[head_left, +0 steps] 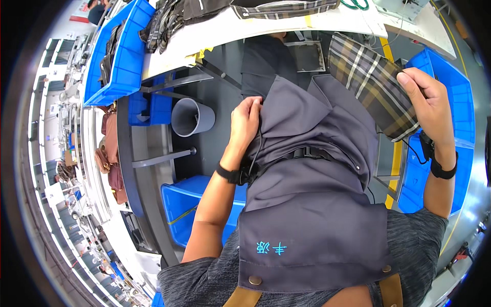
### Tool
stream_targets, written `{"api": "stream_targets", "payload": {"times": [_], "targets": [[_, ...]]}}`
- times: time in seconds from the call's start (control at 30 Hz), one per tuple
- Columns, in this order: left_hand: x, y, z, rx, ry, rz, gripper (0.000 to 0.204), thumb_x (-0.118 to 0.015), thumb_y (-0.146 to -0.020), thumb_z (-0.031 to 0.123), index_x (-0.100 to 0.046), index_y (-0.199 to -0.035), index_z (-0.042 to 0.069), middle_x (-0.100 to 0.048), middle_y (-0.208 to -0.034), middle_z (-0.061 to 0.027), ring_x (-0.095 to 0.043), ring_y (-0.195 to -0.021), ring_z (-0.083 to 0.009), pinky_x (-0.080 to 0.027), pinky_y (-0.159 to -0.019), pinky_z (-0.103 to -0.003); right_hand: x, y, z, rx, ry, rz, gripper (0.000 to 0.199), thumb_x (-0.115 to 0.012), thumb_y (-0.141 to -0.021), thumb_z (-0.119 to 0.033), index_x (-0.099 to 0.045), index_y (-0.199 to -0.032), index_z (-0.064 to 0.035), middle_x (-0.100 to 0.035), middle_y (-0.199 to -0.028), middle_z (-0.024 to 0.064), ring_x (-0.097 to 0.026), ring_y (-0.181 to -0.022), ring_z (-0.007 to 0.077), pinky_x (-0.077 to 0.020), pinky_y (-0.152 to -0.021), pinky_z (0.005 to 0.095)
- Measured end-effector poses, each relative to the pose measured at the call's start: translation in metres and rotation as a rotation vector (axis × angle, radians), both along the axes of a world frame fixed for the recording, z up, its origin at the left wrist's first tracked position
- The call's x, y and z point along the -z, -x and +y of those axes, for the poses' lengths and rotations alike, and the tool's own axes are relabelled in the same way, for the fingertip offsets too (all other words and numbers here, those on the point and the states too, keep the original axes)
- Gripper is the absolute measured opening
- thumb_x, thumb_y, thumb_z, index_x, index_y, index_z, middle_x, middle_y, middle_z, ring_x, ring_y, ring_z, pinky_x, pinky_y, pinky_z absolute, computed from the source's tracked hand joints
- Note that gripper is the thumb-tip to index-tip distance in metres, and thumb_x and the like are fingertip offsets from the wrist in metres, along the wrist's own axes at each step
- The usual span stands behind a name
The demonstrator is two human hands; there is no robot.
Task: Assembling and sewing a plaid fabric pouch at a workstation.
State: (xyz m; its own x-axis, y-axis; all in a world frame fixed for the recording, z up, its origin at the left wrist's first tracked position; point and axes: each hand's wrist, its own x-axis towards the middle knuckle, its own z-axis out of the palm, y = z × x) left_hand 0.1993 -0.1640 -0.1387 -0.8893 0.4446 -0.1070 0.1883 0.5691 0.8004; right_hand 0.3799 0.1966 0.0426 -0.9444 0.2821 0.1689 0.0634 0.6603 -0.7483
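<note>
On the right, my right hand (430, 102) pinches the edge of a plaid fabric piece (372, 79), dark with olive and white stripes, thumb on top. The cloth hangs out past my right knee, below the worktable edge. My left hand (244, 122) is closed at the left edge of the grey apron (312, 215) over my lap. Its fingertips press on the apron's edge, partly hidden. Both wrists wear black bands with small devices and cables.
A white worktable (215, 31) ahead bears dark and plaid fabric pieces, with green-handled scissors (355, 4). Blue bins stand at upper left (118, 56), lower left (179, 210) and right (455, 97). A grey waste bin (192, 116) stands on the floor at left.
</note>
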Motion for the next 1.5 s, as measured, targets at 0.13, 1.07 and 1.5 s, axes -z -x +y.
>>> {"api": "stream_targets", "payload": {"times": [0.13, 1.07, 1.5], "targets": [[-0.027, -0.019, -0.033, 0.195, 0.057, -0.119, 0.070, -0.082, -0.092, 0.020, -0.050, -0.151, 0.000, -0.069, -0.132, -0.0196, -0.066, -0.121, -0.0277, -0.051, -0.105, -0.040, 0.008, 0.002, 0.014, 0.081, -0.036, -0.076, 0.026, -0.066, -0.106, -0.020, -0.067, -0.100, 0.0056, -0.057, -0.079, -0.0030, -0.049, -0.077, 0.0034, -0.0416, -0.069, 0.0225], [-0.015, -0.002, -0.020, 0.412, 0.176, 0.453, 0.043, -0.074, -0.080, -0.001, -0.062, -0.122, 0.000, -0.067, -0.123, -0.0210, -0.065, -0.112, -0.0427, -0.056, -0.095, -0.046, 0.012, 0.021, 0.019, 0.087, -0.009, -0.032, 0.029, -0.067, -0.107, -0.023, -0.069, -0.108, 0.0056, -0.060, -0.088, -0.0052, -0.051, -0.085, 0.0028, -0.0433, -0.077, 0.0213], [0.011, 0.036, 0.026, 0.113, 0.084, 0.305, 0.029, -0.076, -0.092, 0.020, -0.065, -0.104, -0.004, -0.067, -0.101, -0.0260, -0.064, -0.096, -0.0492, -0.053, -0.084, -0.049, 0.017, 0.018, 0.019, 0.109, 0.053, -0.057, 0.028, -0.067, -0.106, -0.022, -0.071, -0.111, 0.0056, -0.065, -0.092, -0.0042, -0.054, -0.088, 0.0029, -0.0448, -0.080, 0.0209]]}}
